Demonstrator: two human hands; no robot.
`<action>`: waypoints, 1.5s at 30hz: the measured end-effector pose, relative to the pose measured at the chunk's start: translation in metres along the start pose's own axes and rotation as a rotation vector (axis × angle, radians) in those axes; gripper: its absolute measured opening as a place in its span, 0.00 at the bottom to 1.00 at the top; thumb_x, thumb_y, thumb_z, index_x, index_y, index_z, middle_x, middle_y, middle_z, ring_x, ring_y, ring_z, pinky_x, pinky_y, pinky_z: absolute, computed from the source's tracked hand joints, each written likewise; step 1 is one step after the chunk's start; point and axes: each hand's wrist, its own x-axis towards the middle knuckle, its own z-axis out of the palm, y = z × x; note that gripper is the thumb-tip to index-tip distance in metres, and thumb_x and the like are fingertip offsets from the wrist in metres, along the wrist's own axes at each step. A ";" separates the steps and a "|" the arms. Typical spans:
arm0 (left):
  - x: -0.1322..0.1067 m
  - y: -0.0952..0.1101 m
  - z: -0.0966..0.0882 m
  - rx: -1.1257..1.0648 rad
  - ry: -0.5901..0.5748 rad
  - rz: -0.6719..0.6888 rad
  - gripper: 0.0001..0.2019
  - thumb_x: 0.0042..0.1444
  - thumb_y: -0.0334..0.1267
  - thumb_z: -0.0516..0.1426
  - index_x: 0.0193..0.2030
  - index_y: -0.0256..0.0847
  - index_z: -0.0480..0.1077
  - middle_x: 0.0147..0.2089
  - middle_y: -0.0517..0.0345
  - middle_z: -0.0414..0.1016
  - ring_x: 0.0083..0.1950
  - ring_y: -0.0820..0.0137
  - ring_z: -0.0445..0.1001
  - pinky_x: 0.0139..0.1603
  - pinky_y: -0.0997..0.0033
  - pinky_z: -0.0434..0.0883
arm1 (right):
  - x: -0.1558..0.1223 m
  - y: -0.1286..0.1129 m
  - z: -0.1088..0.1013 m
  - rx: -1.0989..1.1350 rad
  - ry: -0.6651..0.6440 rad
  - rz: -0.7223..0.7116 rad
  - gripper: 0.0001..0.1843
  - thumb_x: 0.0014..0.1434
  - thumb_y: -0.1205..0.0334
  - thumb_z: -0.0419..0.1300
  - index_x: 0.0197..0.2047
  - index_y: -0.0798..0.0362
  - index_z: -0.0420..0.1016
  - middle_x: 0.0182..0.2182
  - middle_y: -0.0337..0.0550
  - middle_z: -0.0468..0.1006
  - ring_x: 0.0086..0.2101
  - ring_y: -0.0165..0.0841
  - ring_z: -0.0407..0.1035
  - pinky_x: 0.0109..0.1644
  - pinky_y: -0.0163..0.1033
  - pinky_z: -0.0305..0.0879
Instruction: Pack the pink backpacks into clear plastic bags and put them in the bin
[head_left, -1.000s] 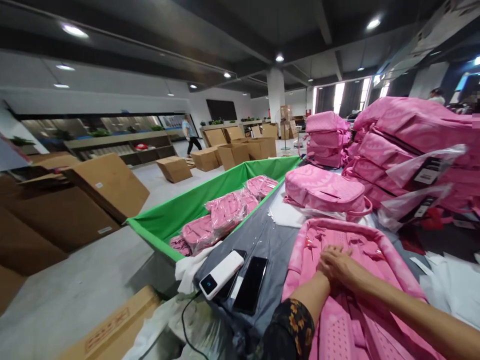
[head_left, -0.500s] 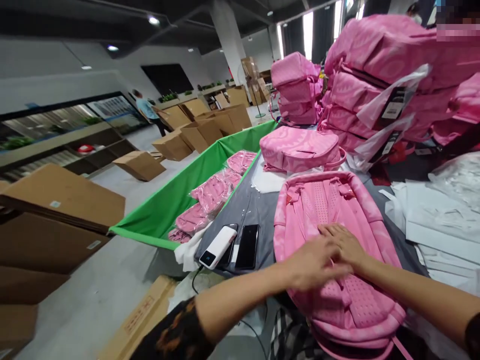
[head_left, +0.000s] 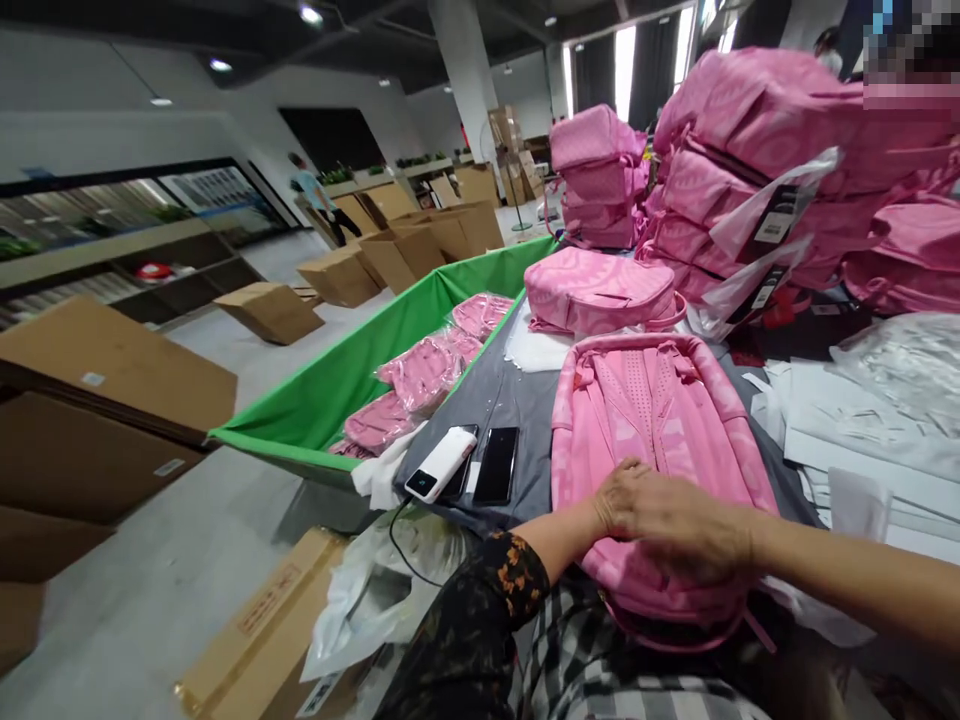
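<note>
My right hand [head_left: 686,527] is moving lower over the pink backpack [head_left: 686,420], right of centre, dipping below my left hand [head_left: 624,492]; upper left, a blue-shirted person [head_left: 312,190] is walking rightward.

Lower right: 2 hands [head_left: 619,497] [head_left: 694,528], 1 backpack [head_left: 651,410] beneath; near centre: 2 phones [head_left: 496,466] [head_left: 459,482], 1 power bank [head_left: 442,464], 1 green bin [head_left: 360,365].

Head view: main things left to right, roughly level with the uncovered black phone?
Cardboard stack → green bin → white power bank → black phone → nearest pink backpack → white sheets.
</note>
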 end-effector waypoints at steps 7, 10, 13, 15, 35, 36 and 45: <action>0.021 -0.008 -0.003 0.073 0.267 -0.483 0.24 0.67 0.49 0.56 0.69 0.51 0.66 0.72 0.47 0.62 0.73 0.48 0.56 0.70 0.38 0.60 | -0.009 0.025 0.028 0.036 -0.190 -0.024 0.15 0.60 0.64 0.45 0.38 0.50 0.72 0.30 0.45 0.76 0.31 0.36 0.68 0.36 0.41 0.61; 0.016 -0.003 -0.014 -0.030 0.152 -0.469 0.25 0.68 0.54 0.53 0.70 0.57 0.65 0.77 0.51 0.55 0.78 0.46 0.47 0.74 0.35 0.53 | -0.008 0.021 0.032 -0.025 -0.207 0.036 0.14 0.60 0.65 0.46 0.38 0.49 0.73 0.32 0.47 0.79 0.33 0.38 0.70 0.37 0.44 0.65; -0.014 0.009 -0.030 -0.166 0.080 -0.492 0.28 0.68 0.57 0.51 0.72 0.57 0.61 0.81 0.52 0.43 0.80 0.45 0.40 0.76 0.34 0.46 | -0.007 0.000 0.026 -0.051 -0.248 0.032 0.09 0.61 0.65 0.52 0.39 0.44 0.72 0.32 0.45 0.80 0.31 0.40 0.72 0.37 0.46 0.68; -0.039 0.017 -0.039 -0.251 0.029 -0.497 0.31 0.67 0.60 0.50 0.75 0.58 0.56 0.82 0.53 0.36 0.81 0.43 0.34 0.76 0.32 0.41 | 0.000 0.000 0.017 -0.053 -0.223 -0.024 0.08 0.62 0.64 0.54 0.39 0.42 0.72 0.32 0.43 0.81 0.31 0.40 0.73 0.36 0.46 0.70; 0.014 -0.053 -0.037 -0.464 0.158 -0.693 0.37 0.63 0.63 0.53 0.76 0.58 0.52 0.82 0.52 0.36 0.80 0.36 0.31 0.72 0.20 0.31 | 0.236 0.283 -0.015 -0.238 -0.001 0.580 0.18 0.64 0.67 0.49 0.49 0.52 0.78 0.43 0.49 0.84 0.42 0.37 0.78 0.44 0.36 0.68; 0.021 -0.060 -0.027 -0.481 0.184 -0.792 0.34 0.66 0.62 0.51 0.76 0.57 0.54 0.81 0.53 0.39 0.80 0.37 0.35 0.73 0.21 0.36 | 0.247 0.301 -0.008 -0.227 -0.001 0.584 0.20 0.64 0.67 0.49 0.53 0.51 0.78 0.46 0.49 0.83 0.45 0.37 0.78 0.47 0.37 0.69; 0.032 -0.081 -0.001 -0.483 0.221 -0.813 0.25 0.67 0.54 0.53 0.71 0.67 0.61 0.79 0.62 0.47 0.79 0.41 0.42 0.75 0.24 0.44 | 0.199 0.380 -0.012 -0.371 -0.138 0.738 0.23 0.60 0.67 0.56 0.57 0.56 0.77 0.63 0.66 0.71 0.61 0.52 0.68 0.64 0.54 0.64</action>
